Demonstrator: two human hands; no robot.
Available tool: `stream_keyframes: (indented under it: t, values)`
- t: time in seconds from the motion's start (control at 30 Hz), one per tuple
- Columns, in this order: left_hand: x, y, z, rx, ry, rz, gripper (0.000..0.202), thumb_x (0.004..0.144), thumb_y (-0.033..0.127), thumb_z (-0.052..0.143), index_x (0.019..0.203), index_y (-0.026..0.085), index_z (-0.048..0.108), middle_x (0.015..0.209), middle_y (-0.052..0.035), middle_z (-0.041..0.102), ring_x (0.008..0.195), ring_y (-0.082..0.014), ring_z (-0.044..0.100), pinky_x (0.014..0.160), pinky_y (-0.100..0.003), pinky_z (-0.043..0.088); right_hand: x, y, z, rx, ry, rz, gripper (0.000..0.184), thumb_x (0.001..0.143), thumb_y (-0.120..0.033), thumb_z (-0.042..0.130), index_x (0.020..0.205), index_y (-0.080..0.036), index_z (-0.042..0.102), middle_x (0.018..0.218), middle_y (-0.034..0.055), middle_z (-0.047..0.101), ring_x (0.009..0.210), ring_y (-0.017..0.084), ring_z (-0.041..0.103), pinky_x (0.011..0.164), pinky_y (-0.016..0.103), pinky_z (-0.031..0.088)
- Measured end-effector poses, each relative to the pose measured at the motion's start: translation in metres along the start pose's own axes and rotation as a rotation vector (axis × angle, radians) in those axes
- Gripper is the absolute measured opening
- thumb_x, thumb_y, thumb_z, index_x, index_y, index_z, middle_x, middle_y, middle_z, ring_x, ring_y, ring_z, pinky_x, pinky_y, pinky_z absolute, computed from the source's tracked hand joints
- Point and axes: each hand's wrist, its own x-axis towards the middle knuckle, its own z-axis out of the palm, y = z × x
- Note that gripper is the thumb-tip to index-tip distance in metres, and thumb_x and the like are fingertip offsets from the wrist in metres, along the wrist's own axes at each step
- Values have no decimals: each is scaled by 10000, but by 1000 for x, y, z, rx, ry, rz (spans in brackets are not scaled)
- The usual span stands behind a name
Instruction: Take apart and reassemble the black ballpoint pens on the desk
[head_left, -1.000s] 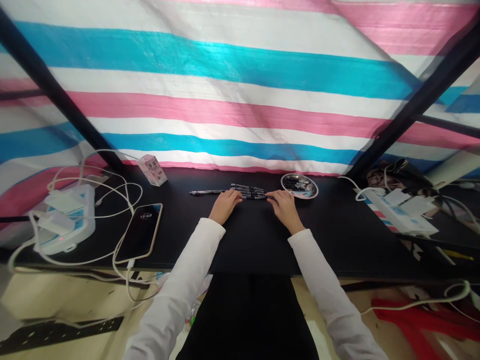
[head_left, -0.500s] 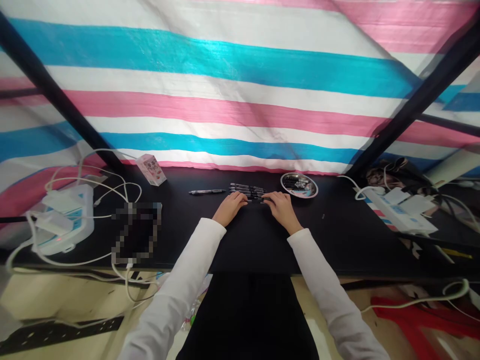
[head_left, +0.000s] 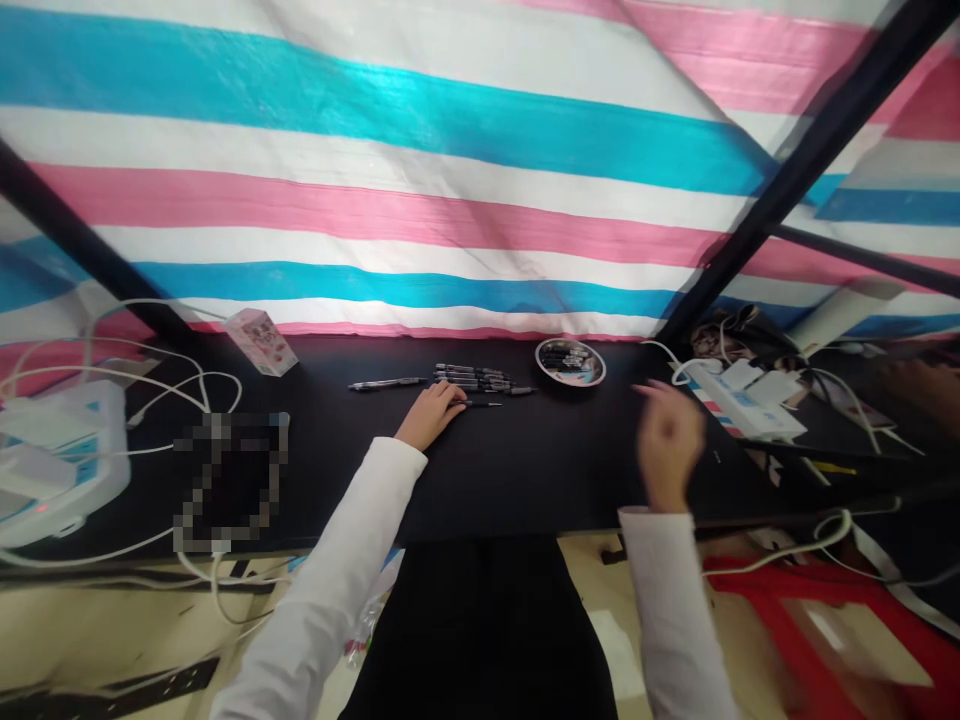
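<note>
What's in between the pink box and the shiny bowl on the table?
In the head view: one pen lying alone, then a bunch of pens nearer the bowl. The left hand is there too, holding a thin dark piece.

Glossy plastic pens (head_left: 471,377), shiny metal bowl (head_left: 598,367), smooth matt tabletop (head_left: 517,470).

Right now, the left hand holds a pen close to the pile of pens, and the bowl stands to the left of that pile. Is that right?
Not quite: the head view shows the bowl to the right of the pile of pens. The left hand does hold a pen close to that pile.
</note>
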Motion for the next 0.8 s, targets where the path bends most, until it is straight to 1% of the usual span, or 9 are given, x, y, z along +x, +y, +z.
stream_keyframes:
  t: [0.03, 0.07, 0.1, 0.17, 0.27, 0.43, 0.53, 0.67, 0.8]
  values:
    - [0, 0, 1, -7, 4, 3, 136, 884, 274, 490, 982, 197, 544, 963, -43, 560, 943, -198, 518, 830, -333, 402, -11, 33, -16, -126, 178, 141, 481, 915, -258, 179, 1235, -90, 496, 1208, 226, 507, 1171, 323, 420, 959, 528, 263]
    - [1, 0, 2, -11, 5, 7, 145, 881, 281, 496, 989, 196, 542, 963, -44, 560, 946, -200, 517, 829, -333, 403, -21, 66, -29, -235, 248, 246, 484, 903, -278, 209, 1222, -63, 503, 1210, 242, 500, 1170, 338, 421, 952, 525, 290]
    - [1, 0, 2, -13, 2, 11, 149, 878, 288, 499, 987, 195, 542, 961, -45, 560, 944, -201, 517, 828, -333, 403, -30, 96, -38, -312, 193, 306, 490, 892, -293, 237, 1222, -46, 501, 1226, 249, 491, 1178, 350, 418, 946, 521, 312]
    - [1, 2, 2, -7, -5, 13, 145, 877, 297, 501, 971, 198, 550, 959, -43, 562, 936, -202, 518, 821, -332, 400, -41, 145, -44, -388, -125, 308, 499, 874, -298, 261, 1197, -12, 512, 1160, 257, 532, 1100, 363, 483, 898, 508, 372]
    - [1, 3, 1, 4, 2, -3, 136, 879, 300, 496, 942, 199, 561, 949, -40, 561, 918, -197, 522, 818, -331, 397, -44, 176, -37, -467, -276, 298, 511, 873, -253, 208, 1189, 36, 487, 1149, 272, 528, 1055, 362, 515, 857, 484, 407]
    - [0, 1, 2, -5, 15, 3, 138, 885, 299, 481, 916, 196, 567, 930, -39, 557, 904, -191, 516, 831, -334, 398, -45, 172, -26, -470, -285, 214, 479, 850, -202, 215, 1172, 33, 480, 1126, 296, 520, 1059, 360, 515, 790, 499, 438]
    - [0, 0, 3, -18, 14, 12, 133, 882, 290, 483, 924, 196, 567, 928, -40, 557, 907, -193, 509, 833, -337, 403, -49, 162, -22, -446, -284, 226, 490, 847, -200, 238, 1229, 18, 455, 1211, 307, 486, 1130, 367, 483, 819, 526, 437]
    - [0, 1, 1, -17, 11, 10, 127, 883, 278, 480, 920, 196, 569, 931, -39, 556, 904, -193, 509, 833, -335, 400, -54, 134, -13, -399, -297, 269, 487, 848, -158, 237, 1238, 4, 479, 1258, 278, 493, 1170, 343, 487, 888, 488, 442]
    - [0, 4, 0, -7, -3, -13, 129, 883, 280, 481, 917, 194, 570, 936, -40, 555, 904, -193, 516, 822, -336, 396, -53, 99, -4, -323, -236, 252, 472, 844, -139, 257, 1224, -61, 524, 1227, 244, 543, 1113, 329, 546, 853, 478, 481]
